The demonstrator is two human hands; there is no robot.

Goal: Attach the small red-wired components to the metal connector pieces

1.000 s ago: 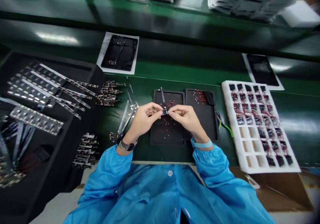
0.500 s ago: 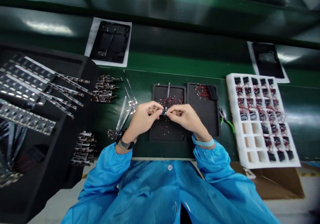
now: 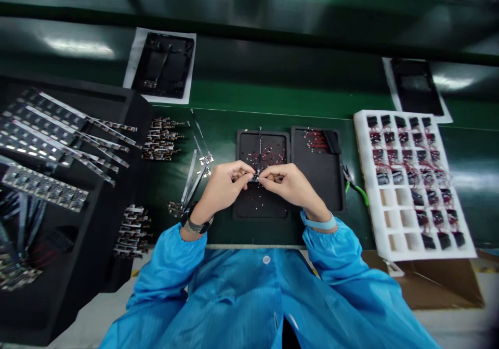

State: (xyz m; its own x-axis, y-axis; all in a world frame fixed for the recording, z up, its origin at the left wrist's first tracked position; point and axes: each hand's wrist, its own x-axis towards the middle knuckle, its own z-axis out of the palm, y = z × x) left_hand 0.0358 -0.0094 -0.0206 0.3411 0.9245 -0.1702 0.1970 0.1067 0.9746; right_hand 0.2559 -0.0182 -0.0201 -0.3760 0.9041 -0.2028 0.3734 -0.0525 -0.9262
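Between my two hands is a small circuit board (image 3: 254, 177) with a dark ribbon cable (image 3: 260, 143) pointing away from me. My left hand (image 3: 226, 183) pinches the board's left side between thumb and forefinger. On its right side the fingertips of my right hand (image 3: 288, 183) are closed; fingers cover most of the board. Both hands are over a black tray (image 3: 257, 214), where red wires (image 3: 275, 155) and tiny pale connector ends lie scattered. A second black tray (image 3: 317, 182) sits against it on the right, with more red wires and a black piece (image 3: 331, 142).
To the right stand green-handled cutters (image 3: 356, 188) and a white foam tray (image 3: 393, 198) of black wired parts. Loose boards with ribbon cables (image 3: 191, 182) lie left, beside stacked small boards (image 3: 161, 138) and a big black bin (image 3: 93, 234). Black panels (image 3: 166, 65) rest on paper behind.
The board has tilted slightly in my fingers, and its ribbon cable now looks darker and a little further left. Both hands keep their pinch in nearly the same place.
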